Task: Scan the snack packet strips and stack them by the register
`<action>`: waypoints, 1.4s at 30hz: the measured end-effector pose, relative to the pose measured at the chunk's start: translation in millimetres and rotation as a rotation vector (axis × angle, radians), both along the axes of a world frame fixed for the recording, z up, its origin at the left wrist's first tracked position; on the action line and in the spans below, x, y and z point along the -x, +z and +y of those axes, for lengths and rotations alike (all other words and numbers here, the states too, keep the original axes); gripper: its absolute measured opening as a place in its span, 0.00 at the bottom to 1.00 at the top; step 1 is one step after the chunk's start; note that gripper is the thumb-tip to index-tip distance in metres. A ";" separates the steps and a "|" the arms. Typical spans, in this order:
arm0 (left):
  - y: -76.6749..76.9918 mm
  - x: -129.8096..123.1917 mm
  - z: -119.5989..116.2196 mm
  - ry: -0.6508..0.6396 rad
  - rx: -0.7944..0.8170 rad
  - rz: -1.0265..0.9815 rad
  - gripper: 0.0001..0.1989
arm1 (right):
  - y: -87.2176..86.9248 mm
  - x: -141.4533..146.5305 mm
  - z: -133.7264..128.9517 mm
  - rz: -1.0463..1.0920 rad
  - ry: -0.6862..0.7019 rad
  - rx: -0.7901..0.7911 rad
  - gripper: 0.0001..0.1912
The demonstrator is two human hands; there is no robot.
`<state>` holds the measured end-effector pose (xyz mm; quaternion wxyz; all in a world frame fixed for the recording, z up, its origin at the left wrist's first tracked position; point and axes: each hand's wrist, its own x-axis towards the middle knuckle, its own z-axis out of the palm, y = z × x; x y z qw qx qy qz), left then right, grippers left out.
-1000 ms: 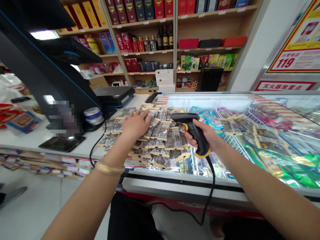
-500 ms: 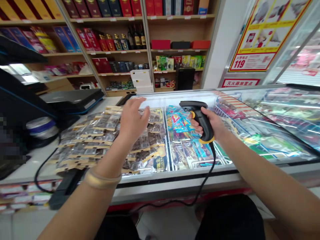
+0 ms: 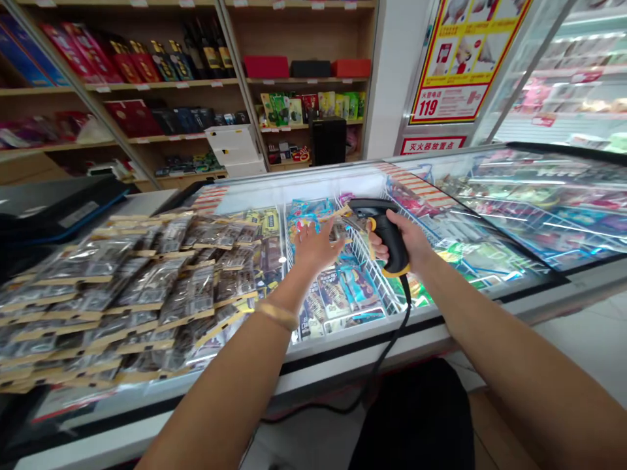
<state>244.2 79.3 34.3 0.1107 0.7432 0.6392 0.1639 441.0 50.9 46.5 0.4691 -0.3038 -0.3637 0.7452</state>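
Observation:
My right hand (image 3: 401,241) grips a black and yellow handheld barcode scanner (image 3: 390,245) by its handle, and its cord hangs down. My left hand (image 3: 316,249), with a gold bangle (image 3: 277,314) on the wrist, is just left of the scanner. A small clear packet with a tan cardboard edge (image 3: 343,226) is at its thumb and forefinger, close to the scanner's head; the exact grip is partly hidden. To the left lies a big pile of similar packets (image 3: 161,274) with dark contents, on the freezer's glass top.
Below my hands is a chest freezer (image 3: 313,362) holding wire baskets (image 3: 375,261) and colourful frozen packs (image 3: 337,294). A dark flat device (image 3: 53,205) stands at the left. Shelves with boxes and bottles (image 3: 213,52) line the back, beside a poster (image 3: 453,65).
My view has turned right and closer to the pile. My left hand has moved from over the pile towards the scanner, where a packet now shows. The right hand still holds the scanner.

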 end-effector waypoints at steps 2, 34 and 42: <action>-2.9 1.1 0.5 -0.045 0.012 0.034 0.33 | 1.7 2.5 -1.1 -0.009 0.001 0.000 0.18; -13.6 22.1 9.1 0.159 -0.334 -0.855 0.15 | -1.8 -1.3 -10.7 -0.222 0.157 0.030 0.18; -17.5 22.1 11.0 0.152 -0.331 -0.877 0.14 | -1.2 0.4 -11.7 -0.265 0.144 0.055 0.18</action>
